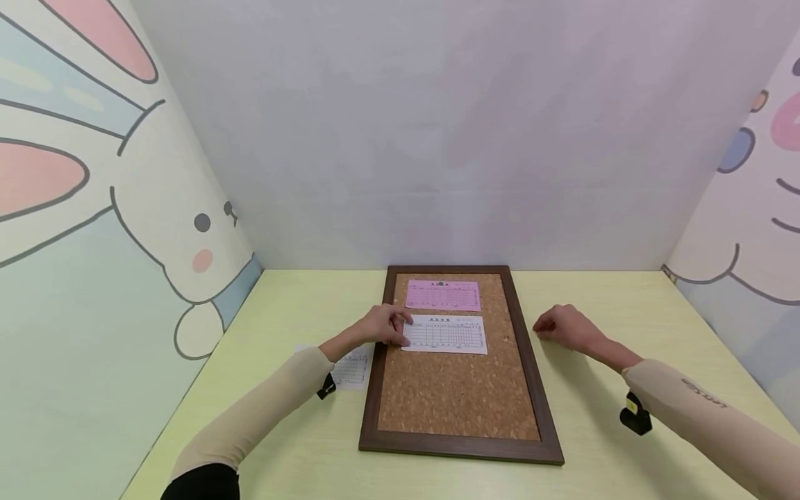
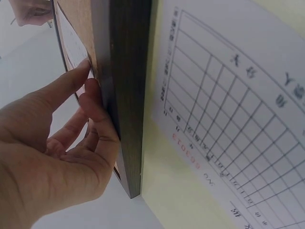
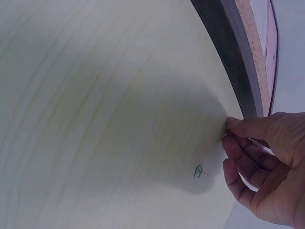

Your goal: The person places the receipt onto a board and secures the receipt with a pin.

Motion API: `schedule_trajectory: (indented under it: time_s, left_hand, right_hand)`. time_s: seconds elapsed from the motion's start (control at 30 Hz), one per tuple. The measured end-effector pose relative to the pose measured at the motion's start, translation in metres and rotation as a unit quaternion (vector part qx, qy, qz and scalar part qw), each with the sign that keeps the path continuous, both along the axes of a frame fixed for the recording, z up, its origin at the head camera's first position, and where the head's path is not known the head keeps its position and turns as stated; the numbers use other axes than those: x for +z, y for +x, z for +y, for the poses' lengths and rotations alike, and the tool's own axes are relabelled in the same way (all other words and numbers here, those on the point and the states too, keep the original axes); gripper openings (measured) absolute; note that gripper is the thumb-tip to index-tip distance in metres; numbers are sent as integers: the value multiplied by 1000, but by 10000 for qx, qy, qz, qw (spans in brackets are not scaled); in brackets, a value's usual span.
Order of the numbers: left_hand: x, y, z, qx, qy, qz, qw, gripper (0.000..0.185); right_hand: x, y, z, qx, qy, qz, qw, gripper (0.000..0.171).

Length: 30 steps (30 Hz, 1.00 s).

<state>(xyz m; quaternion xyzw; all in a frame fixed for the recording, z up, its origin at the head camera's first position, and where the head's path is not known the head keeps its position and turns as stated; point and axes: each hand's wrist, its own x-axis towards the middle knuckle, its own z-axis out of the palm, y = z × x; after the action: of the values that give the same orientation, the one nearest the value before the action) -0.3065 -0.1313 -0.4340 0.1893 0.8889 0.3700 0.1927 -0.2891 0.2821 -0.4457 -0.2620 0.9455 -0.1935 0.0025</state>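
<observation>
My left hand (image 1: 386, 324) holds the left edge of a white printed form (image 1: 445, 335) lying on a corkboard (image 1: 456, 403). Its thumb and index finger are at the form's left corners. Above that form, a pink form (image 1: 443, 296) is fixed to the cork by a green thumbtack (image 1: 440, 283). Right of the board's brown frame, my right hand (image 1: 565, 326) is low over the table with curled fingers. Its thumb and index fingertips are close together; whether something small is between them is unclear. Beside those fingertips, a green thumbtack (image 3: 199, 172) lies on the table.
Another white form (image 1: 352, 369) lies on the pale yellow table (image 1: 300, 444) left of the board, partly under my left forearm. A plain wall (image 1: 437, 139) stands behind the table, and cartoon-printed panels (image 1: 206, 278) flank both sides.
</observation>
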Motion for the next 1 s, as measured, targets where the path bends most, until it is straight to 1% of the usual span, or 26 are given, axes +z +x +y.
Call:
schedule_trajectory:
  time_s: [0.2, 0.4, 0.67, 0.77, 0.87, 1.0]
  left_hand:
    - [-2, 0, 0, 34, -13, -14, 10000, 39]
    - [-6, -2, 0, 121, -20, 112, 9999, 37]
    - [-6, -4, 2, -68, 15, 115, 9999, 38]
    - [-4, -5, 2, 1, -16, 168, 9999, 38]
    - [-3, -6, 1, 104, -11, 144, 9998, 38]
    - [-6, -6, 0, 76, -37, 64, 9999, 38]
  right_hand:
    - [1, -1, -2, -179, 2, -45, 9998, 7]
    - [-1, -3, -3, -246, 28, 8, 9997, 7]
    - [3, -3, -2, -460, 228, -53, 9987, 6]
    - [4, -5, -2, -495, 282, -14, 9984, 6]
    - [4, -8, -3, -544, 292, 49, 9981, 7]
    - [1, -9, -4, -534, 281, 70, 9982, 6]
